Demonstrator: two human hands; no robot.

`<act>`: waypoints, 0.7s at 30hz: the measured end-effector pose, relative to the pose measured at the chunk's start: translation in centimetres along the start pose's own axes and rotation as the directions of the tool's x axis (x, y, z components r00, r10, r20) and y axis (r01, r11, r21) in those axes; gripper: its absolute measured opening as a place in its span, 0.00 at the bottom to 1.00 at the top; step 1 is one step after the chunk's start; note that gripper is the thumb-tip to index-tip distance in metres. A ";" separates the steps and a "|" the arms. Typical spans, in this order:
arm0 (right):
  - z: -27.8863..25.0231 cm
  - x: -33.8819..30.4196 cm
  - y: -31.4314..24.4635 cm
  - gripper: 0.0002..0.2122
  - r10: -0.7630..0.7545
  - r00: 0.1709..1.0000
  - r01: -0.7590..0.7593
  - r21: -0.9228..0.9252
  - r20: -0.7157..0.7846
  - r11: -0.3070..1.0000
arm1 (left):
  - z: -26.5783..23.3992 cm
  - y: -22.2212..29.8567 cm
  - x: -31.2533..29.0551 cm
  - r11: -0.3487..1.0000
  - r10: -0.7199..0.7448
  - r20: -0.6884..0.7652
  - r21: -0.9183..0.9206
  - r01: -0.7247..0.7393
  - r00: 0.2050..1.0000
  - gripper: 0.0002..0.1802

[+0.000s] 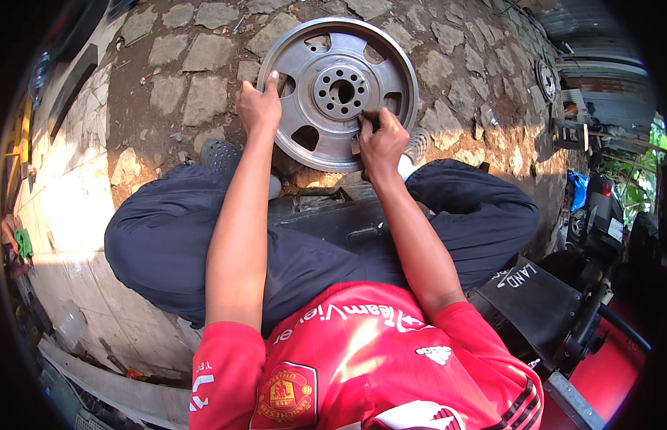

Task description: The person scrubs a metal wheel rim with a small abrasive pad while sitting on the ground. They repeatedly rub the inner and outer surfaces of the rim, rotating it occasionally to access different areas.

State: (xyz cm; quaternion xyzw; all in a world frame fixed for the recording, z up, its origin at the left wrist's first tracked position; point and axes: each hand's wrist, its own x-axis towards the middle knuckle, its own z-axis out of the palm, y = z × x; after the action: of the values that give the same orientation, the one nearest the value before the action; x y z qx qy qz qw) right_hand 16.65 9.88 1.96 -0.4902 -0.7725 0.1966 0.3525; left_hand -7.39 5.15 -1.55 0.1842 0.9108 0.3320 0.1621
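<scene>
A grey metal wheel rim (303,89) stands tilted in front of me, between my feet. It has a round hub with a ring of bolt holes and larger openings around it. My left hand (259,107) grips its left edge, the thumb over the front and the other fingers curled in. At the lower right of the hub, my right hand (383,140) is pinched close against the wheel's face. Something small and dark shows at those fingertips, too little of it to name. The wheel's back and lower edge are partly hidden.
Uneven paving stones (204,100) lie beyond and beside the wheel. Grey clogs (220,155) are on my feet. Pale tiles (68,215) run along the left. On the right are a small dark stand (568,135), a blue bag (578,189) and a motorcycle (604,215).
</scene>
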 end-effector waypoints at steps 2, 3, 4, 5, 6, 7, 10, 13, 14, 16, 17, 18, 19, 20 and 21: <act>-0.3 -0.5 -0.2 0.06 -0.044 0.998 0.046 -0.046 0.055 0.998 | -1.1 1.5 -0.3 0.999 -0.020 0.075 -0.027 0.022 0.997 0.50; -0.4 -0.9 -0.7 0.06 -0.101 0.990 0.103 -0.018 0.094 0.995 | -0.6 0.9 -0.1 0.999 -0.024 0.048 -0.028 0.025 0.999 0.49; -0.4 -1.1 -0.9 0.06 -0.158 0.979 0.158 0.013 0.131 0.987 | -0.6 0.7 0.0 0.999 -0.027 0.060 -0.044 0.030 0.998 0.49; -0.1 -1.1 -0.8 0.06 -0.109 0.985 0.103 0.052 0.132 0.993 | -1.0 0.5 -0.1 0.998 -0.030 0.072 -0.054 0.033 0.997 0.49; 0.0 -0.8 -0.7 0.05 -0.077 0.994 0.075 0.019 0.082 0.997 | -1.3 0.4 -0.3 0.997 -0.032 0.085 -0.063 0.037 0.996 0.50; -0.1 -0.2 -0.5 0.05 -0.046 0.998 0.047 -0.012 0.031 0.999 | -1.4 0.4 -0.3 0.995 -0.041 0.138 -0.080 0.053 0.990 0.50; -0.2 0.2 -0.6 0.04 -0.009 1.000 0.008 -0.045 -0.022 0.999 | -1.5 0.1 -0.9 0.998 0.040 0.088 -0.058 -0.035 0.995 0.50; -1.3 -0.2 -0.1 0.05 -0.075 0.997 0.075 0.013 0.025 0.997 | -2.1 0.4 -0.4 0.993 0.051 0.109 -0.114 -0.038 0.993 0.48; -1.5 -0.4 0.1 0.06 -0.106 0.994 0.106 0.024 -0.028 0.994 | -2.3 0.1 -0.3 0.991 0.054 0.117 -0.131 -0.038 0.992 0.48; -1.9 -0.6 1.0 0.06 -0.048 0.984 0.041 -0.041 -0.171 0.998 | -2.3 -0.2 1.0 0.991 0.064 0.152 -0.126 -0.045 0.986 0.50; -1.6 -0.6 2.5 0.06 0.108 0.966 -0.099 0.050 -0.235 0.994 | -2.7 0.4 1.6 0.991 0.086 0.194 -0.116 -0.064 0.977 0.53; -1.2 -0.6 3.1 0.07 0.267 0.920 -0.231 0.155 -0.286 0.961 | -3.2 1.2 2.0 0.991 0.109 0.234 -0.103 -0.087 0.966 0.56; -1.0 -0.8 3.6 0.07 0.218 0.932 -0.188 0.130 -0.288 0.974 | -3.4 1.9 1.8 0.992 0.122 0.202 0.017 -0.128 0.972 0.53; -0.7 -0.6 3.4 0.07 0.164 0.944 -0.138 0.110 -0.288 0.984 | -3.2 1.7 2.0 0.992 0.116 0.174 0.028 -0.123 0.978 0.53; -0.6 -0.3 3.3 0.07 0.110 0.952 -0.087 0.090 -0.287 0.992 | -2.9 1.4 2.2 0.992 0.111 0.145 0.038 -0.118 0.983 0.52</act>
State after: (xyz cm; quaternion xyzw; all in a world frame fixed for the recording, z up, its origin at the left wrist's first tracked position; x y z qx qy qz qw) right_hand 19.18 11.05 0.09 -0.5378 -0.6788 0.1691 0.4706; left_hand -10.25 5.49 1.12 0.2634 0.8922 0.3055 0.2030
